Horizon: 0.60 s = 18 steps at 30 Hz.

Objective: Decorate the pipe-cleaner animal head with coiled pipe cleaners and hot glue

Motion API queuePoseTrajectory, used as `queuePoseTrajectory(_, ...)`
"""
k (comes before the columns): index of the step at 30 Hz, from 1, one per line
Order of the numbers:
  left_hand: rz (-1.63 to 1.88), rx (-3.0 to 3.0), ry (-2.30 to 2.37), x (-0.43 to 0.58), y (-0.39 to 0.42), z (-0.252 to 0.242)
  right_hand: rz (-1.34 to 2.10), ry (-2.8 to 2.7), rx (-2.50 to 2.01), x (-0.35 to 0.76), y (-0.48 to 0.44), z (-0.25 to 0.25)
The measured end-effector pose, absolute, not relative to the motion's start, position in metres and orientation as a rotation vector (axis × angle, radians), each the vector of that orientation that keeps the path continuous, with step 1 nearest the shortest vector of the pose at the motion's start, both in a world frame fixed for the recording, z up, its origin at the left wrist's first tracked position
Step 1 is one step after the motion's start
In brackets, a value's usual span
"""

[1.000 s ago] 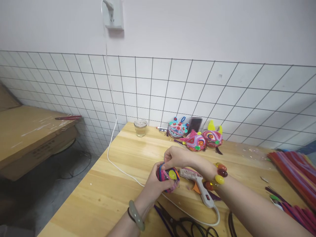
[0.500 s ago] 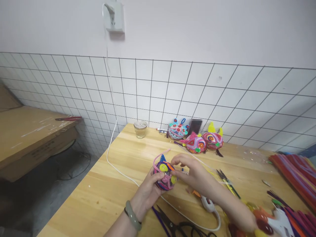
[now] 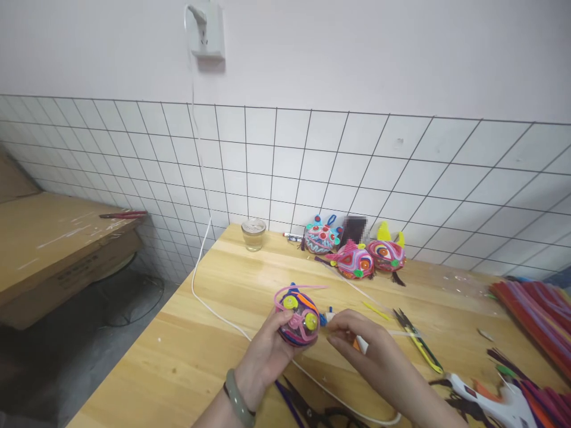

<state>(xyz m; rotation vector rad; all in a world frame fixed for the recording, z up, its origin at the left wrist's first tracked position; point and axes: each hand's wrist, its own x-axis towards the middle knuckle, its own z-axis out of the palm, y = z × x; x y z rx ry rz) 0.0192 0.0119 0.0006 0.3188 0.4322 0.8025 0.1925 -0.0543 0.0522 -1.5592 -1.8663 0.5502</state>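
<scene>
My left hand (image 3: 274, 348), with a bangle at its wrist, grips a round ornament (image 3: 300, 342) covered in coloured pipe cleaners. Two yellow coiled eyes and an orange strip show on its front. A pink pipe cleaner (image 3: 307, 287) sticks out over its top, one end loose. Just to the right, apart from the ornament, my right hand (image 3: 368, 345) has thumb and forefinger pinched together; what is between them, if anything, is too small to make out. Behind those fingers, a white and orange tool is partly hidden. Black scissors (image 3: 307, 410) lie below my hands.
Finished ornaments (image 3: 322, 236) stand by the tiled wall, near a glass of liquid (image 3: 254, 235). A yellow-handled cutting tool (image 3: 419, 342), a white glue gun (image 3: 491, 398) and pipe cleaner bundles (image 3: 530, 321) lie to the right. A white cord (image 3: 218, 310) crosses the table.
My right hand has come away from the ornament and moved slightly right and down. The ornament has turned so both yellow eyes show, and the pink end now points right.
</scene>
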Motion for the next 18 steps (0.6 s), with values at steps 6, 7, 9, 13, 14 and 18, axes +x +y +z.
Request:
queuePoseTrajectory(6,0.980,0.218,0.448,0.027,0.006,0.005,0.499,-1.757,-1.599,0.184,-0.063,0.027)
queuePoseTrajectory(7,1.023,0.212,0.452,0.028,0.004,0.005,0.489,-1.746,-1.601,0.181,-0.064,0.025)
queuePoseTrajectory(9,1.095,0.228,0.459,0.030,0.002,0.006,0.482,-1.745,-1.602,0.176,-0.066,0.023)
queuePoseTrajectory(13,1.184,0.304,0.489,0.031,0.000,0.007,0.501,-1.767,-1.602,0.168,-0.067,0.019)
queuePoseTrajectory(14,1.200,0.312,0.502,0.031,0.000,0.008,0.499,-1.766,-1.598,0.167,-0.067,0.018)
queuePoseTrajectory(18,1.241,0.325,0.524,0.030,-0.002,0.009,0.461,-1.780,-1.548,0.161,-0.066,0.017)
